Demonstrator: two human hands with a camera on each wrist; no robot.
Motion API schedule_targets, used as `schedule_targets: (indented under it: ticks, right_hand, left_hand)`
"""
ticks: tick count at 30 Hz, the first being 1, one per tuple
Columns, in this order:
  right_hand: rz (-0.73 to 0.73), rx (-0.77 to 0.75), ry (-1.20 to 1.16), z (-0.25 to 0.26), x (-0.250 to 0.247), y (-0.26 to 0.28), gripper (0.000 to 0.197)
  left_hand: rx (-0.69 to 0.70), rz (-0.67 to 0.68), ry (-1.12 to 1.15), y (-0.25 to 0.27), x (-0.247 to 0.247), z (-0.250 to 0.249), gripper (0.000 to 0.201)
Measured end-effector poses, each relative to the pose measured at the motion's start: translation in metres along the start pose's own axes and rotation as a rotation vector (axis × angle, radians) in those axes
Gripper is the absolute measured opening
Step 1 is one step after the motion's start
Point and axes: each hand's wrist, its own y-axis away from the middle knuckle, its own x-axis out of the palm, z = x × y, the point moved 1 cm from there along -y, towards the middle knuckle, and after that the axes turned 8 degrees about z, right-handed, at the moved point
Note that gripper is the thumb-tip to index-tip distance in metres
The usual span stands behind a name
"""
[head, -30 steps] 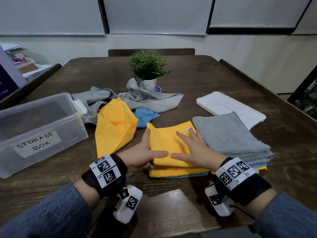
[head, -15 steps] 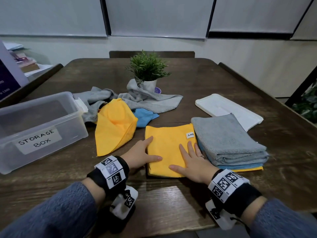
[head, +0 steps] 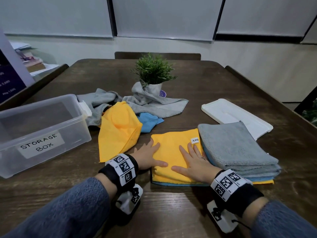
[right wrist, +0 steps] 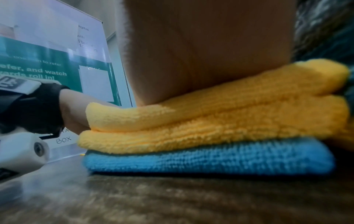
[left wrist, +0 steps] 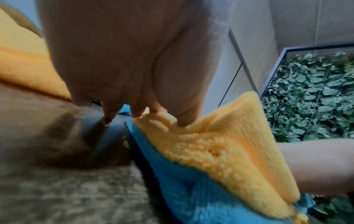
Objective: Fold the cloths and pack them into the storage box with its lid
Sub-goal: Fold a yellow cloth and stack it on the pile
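Both hands, left hand (head: 148, 158) and right hand (head: 193, 163), lie flat with fingers spread on the folded yellow microfibre cloth (head: 173, 152) stacked over a blue one on the dark wooden table (head: 223, 86), right beside the grey folded pile (head: 235, 148).

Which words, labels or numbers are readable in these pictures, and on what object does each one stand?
"STORAGE BOX": paper label on the clear storage box.
"and watch", "roll in!": green poster, partly cut off.
"1,500": purple sign, rest blurred.
White tag on the folded yellow cloth: too small.
Wristband codes: not text.
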Motion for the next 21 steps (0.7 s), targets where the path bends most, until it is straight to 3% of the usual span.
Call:
schedule_targets:
  ticks: [4, 8, 10, 12, 14, 16, 17, 19, 21]
  right_hand:
    - [-0.005, 0.021, 0.006, 0.000, -0.005, -0.009, 0.104]
    - [0.020, 0.033, 0.010, 0.002, -0.006, -0.006, 0.101]
    - [0.048, 0.041, -0.007, 0.006, -0.013, 0.000, 0.100]
    - [0.055, 0.047, -0.073, 0.016, -0.028, 0.005, 0.098]
    - [-0.012, 0.025, -0.187, 0.032, -0.045, 0.006, 0.095]
    - [-0.124, -0.051, -0.228, 0.052, -0.060, 0.004, 0.092]
    - [-0.170, -0.102, -0.216, 0.063, -0.066, 0.002, 0.091]
    - [-0.215, -0.206, -0.191, 0.083, -0.073, -0.003, 0.090]
    - [-0.208, -0.299, -0.160, 0.101, -0.079, -0.006, 0.089]
  left_hand:
    - [0.011, 0.020, 0.013, -0.006, -0.005, 0.001, 0.097]
    - [0.163, -0.029, 0.215, 0.004, -0.017, 0.016, 0.078]
    - [0.205, -0.201, 0.315, 0.011, -0.025, 0.036, 0.056]
    - [0.120, -0.476, 0.329, 0.017, -0.035, 0.061, 0.035]
    - [-0.047, -0.639, 0.261, 0.021, -0.043, 0.085, 0.044]
    - [-0.191, -0.569, 0.229, 0.022, -0.046, 0.107, 0.060]
    - [-0.233, -0.502, 0.213, 0.020, -0.045, 0.116, 0.057]
    - [-0.226, -0.428, 0.212, 0.021, -0.041, 0.128, 0.034]
    - [-0.124, -0.434, 0.257, 0.027, -0.040, 0.133, 0.022]
